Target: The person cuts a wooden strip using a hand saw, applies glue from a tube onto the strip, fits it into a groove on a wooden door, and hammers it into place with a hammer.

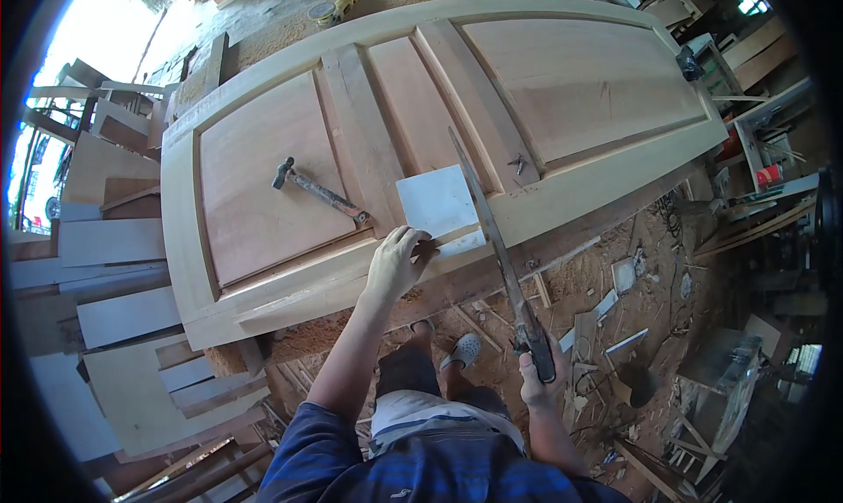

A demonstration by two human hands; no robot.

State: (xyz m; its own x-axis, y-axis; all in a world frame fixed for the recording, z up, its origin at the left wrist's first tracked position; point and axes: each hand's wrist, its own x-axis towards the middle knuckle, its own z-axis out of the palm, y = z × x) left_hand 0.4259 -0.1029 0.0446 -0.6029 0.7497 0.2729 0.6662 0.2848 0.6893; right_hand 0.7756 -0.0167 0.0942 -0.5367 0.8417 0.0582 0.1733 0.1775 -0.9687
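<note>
A hand saw [502, 261] slants up over the front edge of a panelled wooden door [562, 213], its blade beside a white square board [436, 199]. My right hand [537, 378] is closed round the saw's dark handle, below the door's edge. My left hand [403, 255] has its fingers curled at the near left corner of the white board, by a thin wooden strip [458, 233]. What the fingertips hold there is partly hidden. To the left a hammer [320, 191] lies on the door panel.
A small metal piece [518, 163] lies on the door's right crosspiece. A yellow power tool [335, 7] sits beyond the far edge. Stacked boards [112, 243] stand at left. Wood scraps [624, 275] and sawdust cover the floor at right, near a cluttered bench [722, 362].
</note>
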